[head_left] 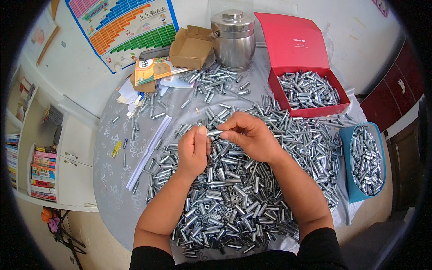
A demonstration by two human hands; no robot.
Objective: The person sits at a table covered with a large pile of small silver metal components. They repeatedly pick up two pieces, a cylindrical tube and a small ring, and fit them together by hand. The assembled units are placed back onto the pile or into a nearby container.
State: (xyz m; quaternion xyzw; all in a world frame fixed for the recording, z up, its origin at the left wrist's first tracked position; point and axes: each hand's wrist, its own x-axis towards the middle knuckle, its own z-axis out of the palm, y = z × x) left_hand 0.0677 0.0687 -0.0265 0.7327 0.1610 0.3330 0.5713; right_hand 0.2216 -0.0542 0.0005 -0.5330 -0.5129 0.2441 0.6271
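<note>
Above a wide heap of loose metal sleeves, bolts and nuts [225, 189], both hands meet at the middle of the table. Between their fingertips lies a short shiny metal sleeve [214, 133], held nearly level. My left hand [193, 150] is closed, its thumb and fingers pinching the near left end. My right hand [248, 136] pinches the right end between thumb and forefinger. Fingers cover both ends, so whether a bolt sits inside cannot be made out. Washers and nuts [216, 210] lie among the sleeves below the wrists.
An open red box [310, 110] of metal bolts stands at the far right, with a blue bin [360, 196] of them nearer. A steel pot [233, 40], a cardboard box [191, 47] and booklets [157, 69] line the back. White folded strips [148, 153] lie left.
</note>
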